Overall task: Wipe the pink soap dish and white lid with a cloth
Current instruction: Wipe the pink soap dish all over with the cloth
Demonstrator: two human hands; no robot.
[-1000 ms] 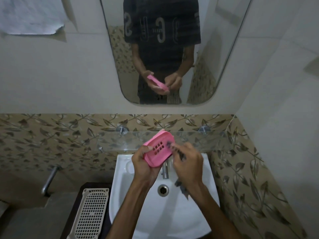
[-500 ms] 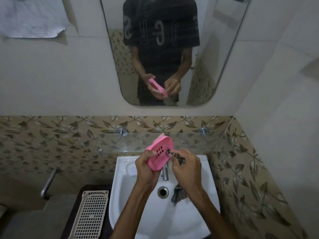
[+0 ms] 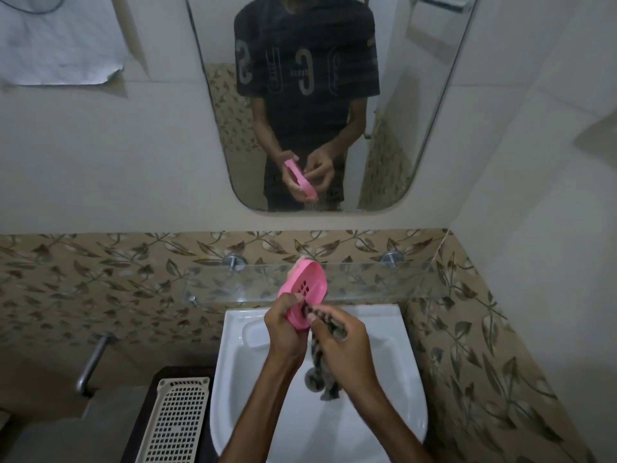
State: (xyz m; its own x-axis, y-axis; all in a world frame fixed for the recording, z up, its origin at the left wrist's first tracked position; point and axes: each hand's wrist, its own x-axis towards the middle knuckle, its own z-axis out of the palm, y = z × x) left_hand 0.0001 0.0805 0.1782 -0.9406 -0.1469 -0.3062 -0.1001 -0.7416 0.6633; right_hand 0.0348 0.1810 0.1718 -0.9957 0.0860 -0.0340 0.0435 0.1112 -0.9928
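While the white sink (image 3: 384, 389) sits under both hands, the wall mirror (image 3: 434, 111) above shows the same grip from the front, a clear glass shelf (image 3: 367, 279) crosses just behind, and a white perforated tray (image 3: 177, 426) lies on the dark stand to the left of the basin; likely the lid, can't confirm. Left hand (image 3: 283, 332) clamped round the lower edge of the pink soap dish (image 3: 305, 290), held up over the sink, tilted on edge with its top leaning toward the shelf. Right hand (image 3: 347, 345) pinched on a dark patterned cloth (image 3: 320, 365), a bunched tip pressed onto the dish face just below the holes, rest hanging down toward the drain. Step in hand looks like wiping the dish. To do it well: keep the left grip firm at the rim so the dish doesn't twist, push the cloth tip along the slots and into the rim corner, turn the dish to reach the back, keep it over the basin in case it slips. Dish is oval, smooth pink plastic, raised rim, small grid of drain holes mid-face; dirt or wetness too small to tell.
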